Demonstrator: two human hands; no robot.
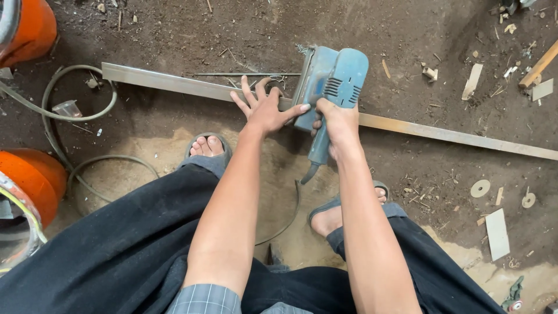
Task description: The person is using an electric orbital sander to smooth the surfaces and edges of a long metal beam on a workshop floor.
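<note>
- Dark, packed dirt floor (192,35) is seen from above, strewn with wood chips and small scraps, with a paler patch of sawdust under the person's feet.
- A long, flat metal bar (174,84) is laid on the floor, running from the upper left down to the right edge.
- The left hand (264,110) is pressed flat on the metal bar with the fingers spread wide, nothing being clasped in it.
- A blue power tool (331,81) is set on the metal bar just beside the left hand, whose thumb touches the tool's body.
- The right hand (337,122) is closed around the handle of the blue power tool, from whose lower end a dark cord (293,212) is trailed between the feet.
- Two sandalled feet are planted on the sawdust, one below each hand; dark trousers and a checked hem fill the lower part of the view.
- Orange rounded containers (32,174) are seen at the left edge, with a grey hose (55,125) looped on the floor near them.
- Two small round discs (480,188) and pale wood offcuts (497,232) are scattered at the right, well apart from the hands.
</note>
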